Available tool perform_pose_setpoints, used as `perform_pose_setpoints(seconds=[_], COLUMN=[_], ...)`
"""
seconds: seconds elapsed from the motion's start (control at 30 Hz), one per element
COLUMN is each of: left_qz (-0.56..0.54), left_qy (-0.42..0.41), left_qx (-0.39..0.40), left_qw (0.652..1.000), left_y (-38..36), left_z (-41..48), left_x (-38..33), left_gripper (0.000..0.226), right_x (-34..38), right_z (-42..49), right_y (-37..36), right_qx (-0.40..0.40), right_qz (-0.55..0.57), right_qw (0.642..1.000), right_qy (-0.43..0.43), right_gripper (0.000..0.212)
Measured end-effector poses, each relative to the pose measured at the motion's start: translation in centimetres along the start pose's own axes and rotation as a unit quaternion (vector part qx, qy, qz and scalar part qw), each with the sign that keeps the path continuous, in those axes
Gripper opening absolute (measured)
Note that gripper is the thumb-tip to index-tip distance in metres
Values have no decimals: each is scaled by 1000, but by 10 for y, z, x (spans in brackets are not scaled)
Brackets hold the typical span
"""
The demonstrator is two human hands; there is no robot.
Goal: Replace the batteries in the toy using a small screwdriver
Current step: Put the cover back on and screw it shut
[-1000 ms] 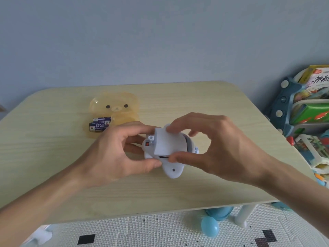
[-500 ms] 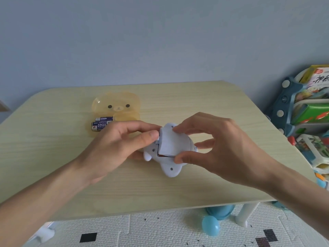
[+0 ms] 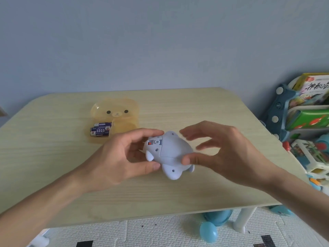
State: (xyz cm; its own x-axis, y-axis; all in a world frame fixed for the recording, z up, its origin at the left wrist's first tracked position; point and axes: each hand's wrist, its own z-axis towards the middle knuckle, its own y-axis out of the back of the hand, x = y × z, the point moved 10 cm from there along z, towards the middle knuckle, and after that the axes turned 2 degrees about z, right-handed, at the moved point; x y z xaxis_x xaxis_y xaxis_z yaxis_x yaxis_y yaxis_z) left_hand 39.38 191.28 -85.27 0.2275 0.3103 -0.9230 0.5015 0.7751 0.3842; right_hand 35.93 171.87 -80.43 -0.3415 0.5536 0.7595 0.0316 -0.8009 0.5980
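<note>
A pale grey-white animal toy [image 3: 170, 154] lies belly up over the middle of the wooden table [image 3: 195, 193]. Its battery cover sits flush on the belly, next to a small red switch. My left hand [image 3: 122, 155] grips the toy's left end between thumb and fingers. My right hand [image 3: 219, 148] has its thumb pressed on the toy's near right side, with the other fingers spread above it. Three purple-and-white batteries [image 3: 100, 129] lie in a yellow bear-face tray [image 3: 115, 113] behind my left hand. No screwdriver is in view.
A toy shelf [image 3: 302, 125] with books and boxes stands to the right of the table. Below the front edge, a blue ball [image 3: 208, 232] and a white table leg [image 3: 243, 220] rest on a white foam mat.
The battery cover, tilted up off the toy a second ago, now sits flat on the belly. My right fingers have lifted off the cover and spread. The left hand shifted its grip.
</note>
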Motion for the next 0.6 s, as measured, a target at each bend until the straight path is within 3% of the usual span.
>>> perform_pose_setpoints(seconds=[0.13,0.27,0.43,0.6], left_qz=[-15,-47,-62,-72], left_qy=[-4,-4,-15,-22], left_qx=[2,-3,-51,-74], left_qw=[1000,999,997,994], left_y=[-1,-3,-1,2], left_z=[0,0,-1,-3], left_x=[0,-2,1,6], left_gripper=[63,61,57,80], right_x=[-30,-71,-82,-54], right_z=[9,13,13,4], right_y=[53,62,55,65], right_qx=[-75,-51,-57,-110], right_qz=[-135,-242,-230,-151], right_qw=[987,965,967,981], right_qy=[-34,-83,-90,-57], right_gripper=[41,43,9,7])
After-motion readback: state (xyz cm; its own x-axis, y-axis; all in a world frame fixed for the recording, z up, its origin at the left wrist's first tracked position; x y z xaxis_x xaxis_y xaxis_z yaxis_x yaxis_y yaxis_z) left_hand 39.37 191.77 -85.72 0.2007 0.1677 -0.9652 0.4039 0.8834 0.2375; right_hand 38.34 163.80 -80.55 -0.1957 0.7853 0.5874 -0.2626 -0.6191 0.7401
